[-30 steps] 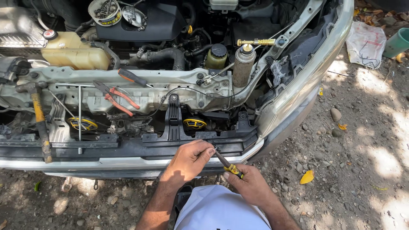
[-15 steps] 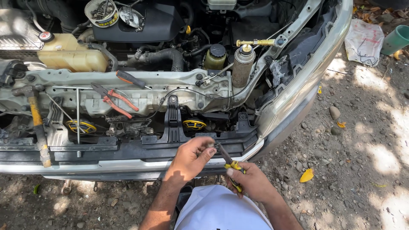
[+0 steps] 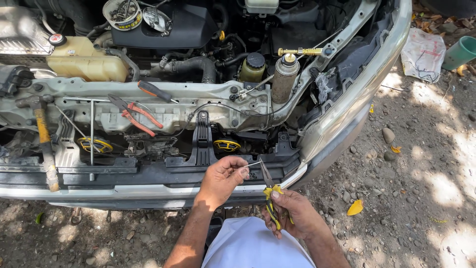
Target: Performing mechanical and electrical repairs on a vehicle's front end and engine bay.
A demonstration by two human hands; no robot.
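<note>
Both hands have risen slightly toward the bumper since the earlier frames. Left hand (image 3: 221, 179) pinches a thin wire or pin (image 3: 253, 164) between thumb and fingers; right hand (image 3: 292, 214) is clenched on yellow-handled pliers (image 3: 269, 191), whose tips meet that pin. Judging by this, the small piece is gripped but not yet fitted anywhere. Beyond, on the radiator support (image 3: 198, 101), lie red pliers (image 3: 136, 115) and a screwdriver (image 3: 154, 91); a hammer (image 3: 43, 139) leans at the left, a spray can (image 3: 285, 77) stands at the right.
</note>
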